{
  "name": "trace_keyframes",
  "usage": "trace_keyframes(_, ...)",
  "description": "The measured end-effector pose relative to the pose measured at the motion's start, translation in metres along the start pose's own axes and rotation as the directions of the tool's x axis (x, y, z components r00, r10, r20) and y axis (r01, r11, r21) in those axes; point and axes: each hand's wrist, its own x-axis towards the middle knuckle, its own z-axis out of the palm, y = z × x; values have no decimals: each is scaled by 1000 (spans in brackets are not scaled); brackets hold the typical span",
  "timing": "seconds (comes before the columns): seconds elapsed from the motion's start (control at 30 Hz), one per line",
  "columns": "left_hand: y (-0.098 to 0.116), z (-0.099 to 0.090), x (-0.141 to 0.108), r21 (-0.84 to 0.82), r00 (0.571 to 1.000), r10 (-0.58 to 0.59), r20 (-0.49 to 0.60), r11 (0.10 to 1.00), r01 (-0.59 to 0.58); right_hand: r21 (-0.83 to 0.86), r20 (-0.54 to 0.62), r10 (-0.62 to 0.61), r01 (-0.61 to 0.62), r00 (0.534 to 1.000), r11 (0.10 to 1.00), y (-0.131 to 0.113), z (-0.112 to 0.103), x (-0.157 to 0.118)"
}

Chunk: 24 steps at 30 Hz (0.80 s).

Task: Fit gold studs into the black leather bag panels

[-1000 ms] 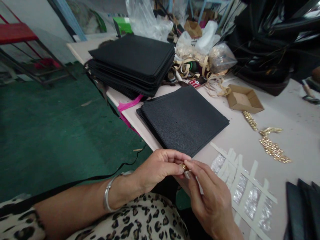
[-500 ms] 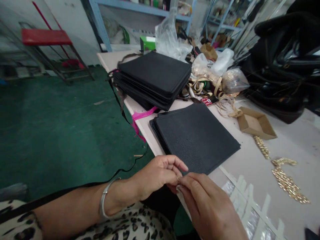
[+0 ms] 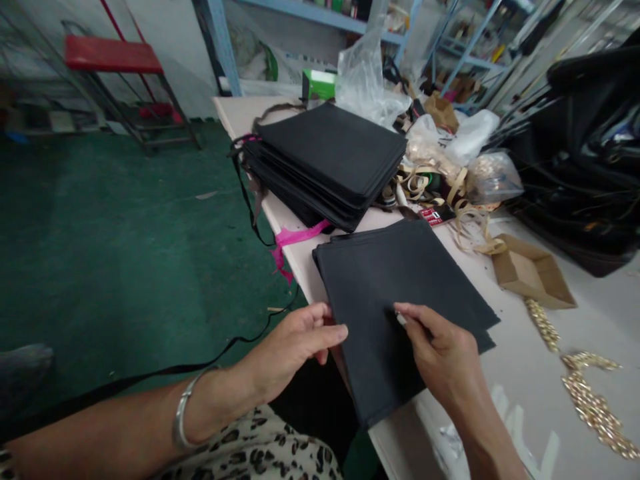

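Note:
A thin black leather-like panel (image 3: pixel 380 360) lies askew on a stack of similar black panels (image 3: pixel 425 257), its near corner reaching the table edge. My left hand (image 3: pixel 300 337) is at the panel's left edge, the thumb over the top face and the fingers curled at the side, partly hidden. Over the panel, my right hand (image 3: pixel 445 347) is closed in a pinch, thumb against forefinger. A small pale spot shows at its fingertips; whether that is a nail or a tiny held piece is unclear.
Behind stands a taller black stack (image 3: pixel 330 147), with a pink strip (image 3: pixel 300 235) over the table edge. Small gold metal pieces (image 3: pixel 593 400) lie at right near a cardboard tray (image 3: pixel 535 270). Plastic bags (image 3: pixel 370 87) and beige straps (image 3: pixel 470 223) clutter the back; black bags (image 3: pixel 590 147) are piled right.
My hands, together at the fingertips before, have parted. The left has gone to the panel's edge, the right over the panel. One panel now sits nearer me, offset from the stack. The view has shifted.

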Motion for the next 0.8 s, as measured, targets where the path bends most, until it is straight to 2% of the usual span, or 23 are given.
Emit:
trace_keyframes(0.07, 1, -2, 2, 1, 1000, 3, -6, 1000, -3, 102, 103, 26, -36, 994, 994, -10, -1, -9)
trace_keyframes(0.13, 2, -2, 5, -22, 999, -18, -27, 1000, 18, 169, 193, 117, -151, 974, 974, -16, -3, -13)
trace_keyframes(0.27, 7, 2, 9, -34, 995, -93, 21, 995, 93, 324, 321, 316, -416, 893, 850, -16, -1, -2)
trace_keyframes(0.37, 10, 6, 10, 6, 993, -113, 21, 994, 112, 392, 413, 343, -504, 844, 770, -15, 3, 8)
trace_keyframes(0.47, 10, 9, 10, -51, 989, -131, 63, 990, 135, 381, 455, 334, -519, 826, 765, -19, 5, 13)
trace_keyframes(0.57, 10, 12, 9, -157, 979, -163, 121, 971, 181, 378, 445, 304, -485, 842, 789, -23, 4, 14)
trace_keyframes(0.67, 10, 14, 8, -175, 978, -189, 91, 963, 202, 390, 451, 285, -474, 846, 789, -25, 3, 15)
trace_keyframes(0.8, 8, 15, 8, -183, 977, -183, 107, 963, 201, 425, 486, 295, -518, 823, 743, -26, 4, 17)
